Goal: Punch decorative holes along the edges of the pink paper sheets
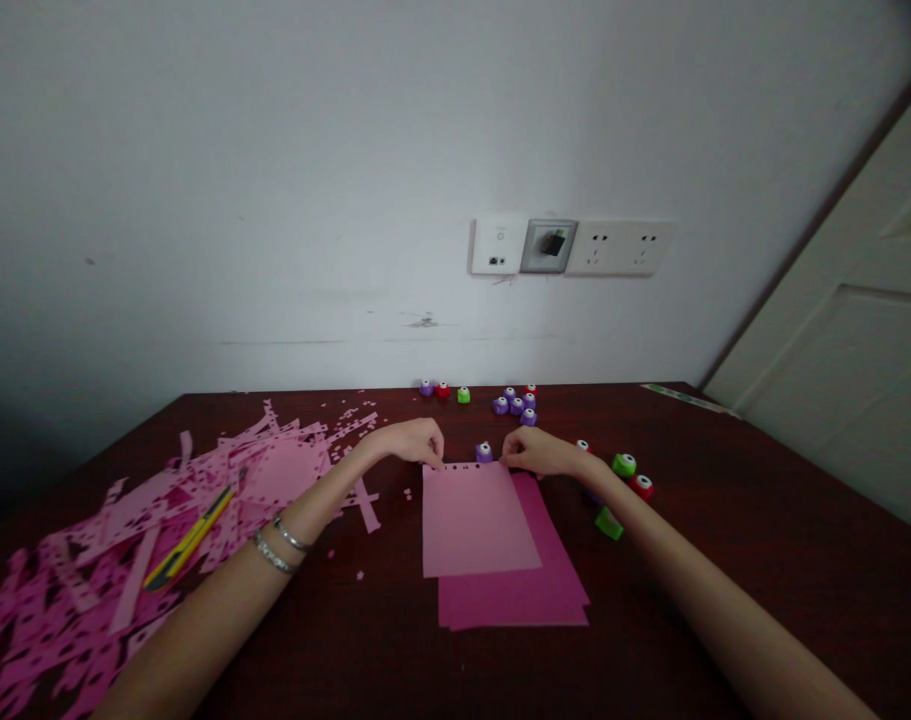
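A light pink sheet of paper (pixel 477 520) lies on darker magenta sheets (pixel 515 602), with a row of small punched holes along its far edge. My left hand (pixel 419 440) pinches the sheet's far left corner. At the far right corner, my right hand (pixel 539 452) has its fingers closed on the same sheet. Between my hands, a purple craft punch (pixel 483 453) stands at the far edge of the sheet. I cannot tell whether the paper sits inside its slot.
Punched pink paper strips (pixel 222 500) pile up at left, with a yellow utility knife (pixel 192 535) on top. Small purple, red and green punches (pixel 516 405) stand near the wall. More lie beside my right forearm, including a green punch (pixel 609 522). A ruler-like strip (pixel 687 398) lies far right.
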`<state>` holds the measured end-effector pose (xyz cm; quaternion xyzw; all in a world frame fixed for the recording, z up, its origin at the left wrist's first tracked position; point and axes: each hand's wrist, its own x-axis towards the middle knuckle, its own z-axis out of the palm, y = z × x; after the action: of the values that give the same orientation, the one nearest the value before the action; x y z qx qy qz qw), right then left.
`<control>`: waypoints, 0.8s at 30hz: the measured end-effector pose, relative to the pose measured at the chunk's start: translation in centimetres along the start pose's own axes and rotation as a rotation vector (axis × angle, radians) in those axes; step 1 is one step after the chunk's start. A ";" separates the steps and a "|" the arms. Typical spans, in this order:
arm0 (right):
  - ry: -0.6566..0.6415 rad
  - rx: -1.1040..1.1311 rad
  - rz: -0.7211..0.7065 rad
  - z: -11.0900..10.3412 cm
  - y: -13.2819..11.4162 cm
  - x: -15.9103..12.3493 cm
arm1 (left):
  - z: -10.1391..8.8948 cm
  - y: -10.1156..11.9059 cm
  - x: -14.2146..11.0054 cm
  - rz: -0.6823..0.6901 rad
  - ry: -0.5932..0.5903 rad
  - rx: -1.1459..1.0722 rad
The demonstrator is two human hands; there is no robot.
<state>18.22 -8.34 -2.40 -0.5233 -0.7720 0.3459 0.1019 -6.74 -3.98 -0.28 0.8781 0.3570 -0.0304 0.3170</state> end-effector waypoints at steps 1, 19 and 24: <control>-0.001 0.000 0.000 0.0 0.0 0.0 | 0.0 -0.1 0.0 -0.001 0.004 0.000; 0.151 -0.139 -0.097 0.3 0.2 0.5 | 0.0 -0.8 0.1 -0.024 0.102 0.023; 0.175 -0.147 -0.113 0.3 0.4 0.7 | 0.1 -1.1 0.3 -0.011 0.115 0.010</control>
<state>18.07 -7.76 -3.07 -0.5132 -0.8117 0.2353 0.1496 -7.25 -3.26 -1.06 0.8780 0.3792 0.0168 0.2916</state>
